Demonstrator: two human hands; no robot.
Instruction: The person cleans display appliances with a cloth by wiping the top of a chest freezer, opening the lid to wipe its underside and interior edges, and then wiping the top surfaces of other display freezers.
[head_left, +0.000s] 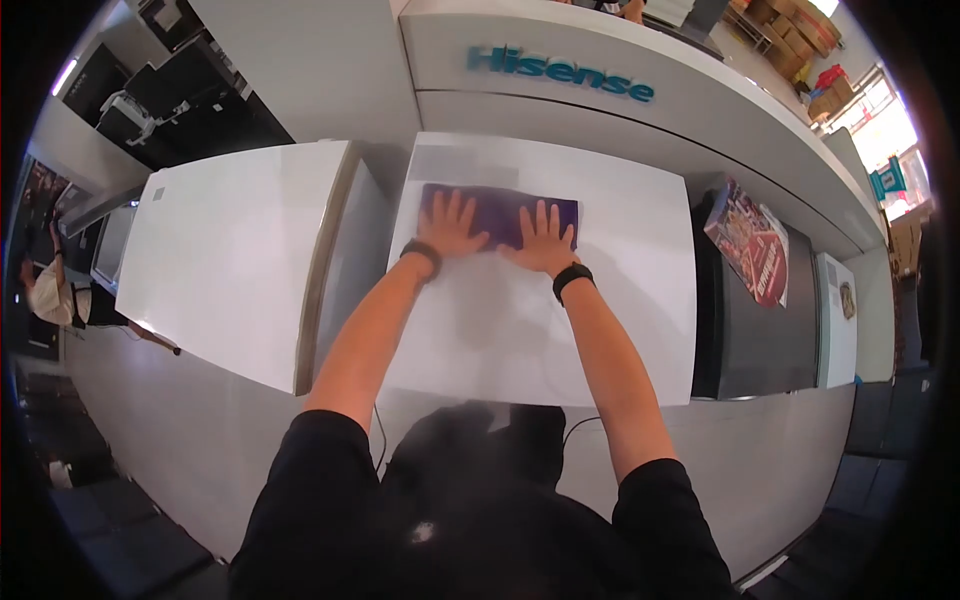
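Note:
A dark purple cloth (500,212) lies spread in a rectangle on the white top of a box-shaped appliance (620,300). My left hand (450,226) rests flat on the cloth's left part, fingers spread and pointing away from me. On the right part my right hand (542,240) presses down the same way, its fingers apart. Both palms reach over the near edge of the cloth. Neither hand grips it. A dark band circles each wrist.
Another white appliance (230,250) stands to the left across a narrow gap. To the right is a dark appliance (765,345) with a colourful printed leaflet (748,245) on top. Behind runs a white wall with a Hisense sign (560,73). A person (60,290) is at far left.

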